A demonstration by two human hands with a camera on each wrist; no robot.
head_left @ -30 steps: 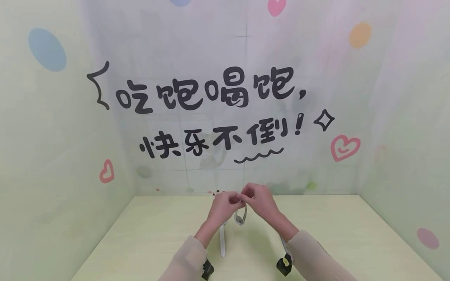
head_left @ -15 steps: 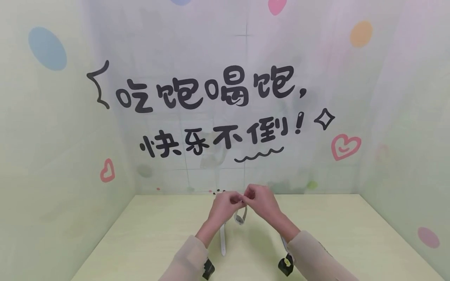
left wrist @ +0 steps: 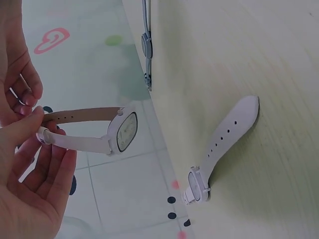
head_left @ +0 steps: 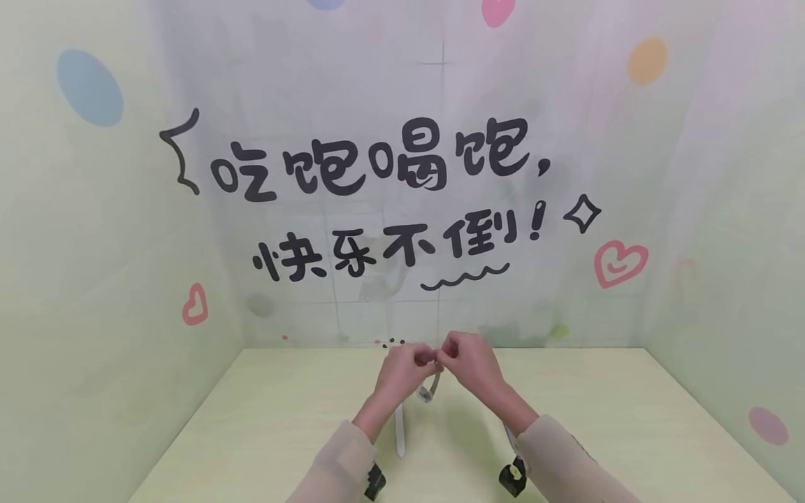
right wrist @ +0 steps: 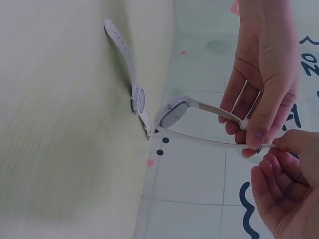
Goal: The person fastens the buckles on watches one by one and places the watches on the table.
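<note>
A white wristwatch (left wrist: 124, 132) hangs in a loop from both hands, above the table, its dial at the bottom of the loop. My left hand (head_left: 402, 370) pinches the strap by the buckle between thumb and fingers; in the right wrist view that thumb (right wrist: 256, 137) presses on the strap there. My right hand (head_left: 472, 360) pinches the strap's tip, which pokes out past the buckle, its other fingers loosely curled. The strap's brown inner side (left wrist: 84, 115) shows in the left wrist view. Both hands meet close together.
Another white watch (left wrist: 199, 184) lies on the table (head_left: 283, 419) to the left, its holed strap stretched out. A third, bluish-grey watch (left wrist: 146, 45) lies to the right. Behind stands a patterned wall (head_left: 377, 314) with black lettering. Black devices (head_left: 513, 476) sit by the wrists.
Both hands have shifted very slightly to the right in the head view. The hanging watch has turned a little, its dial swinging slightly left. Both grips stay on the strap.
</note>
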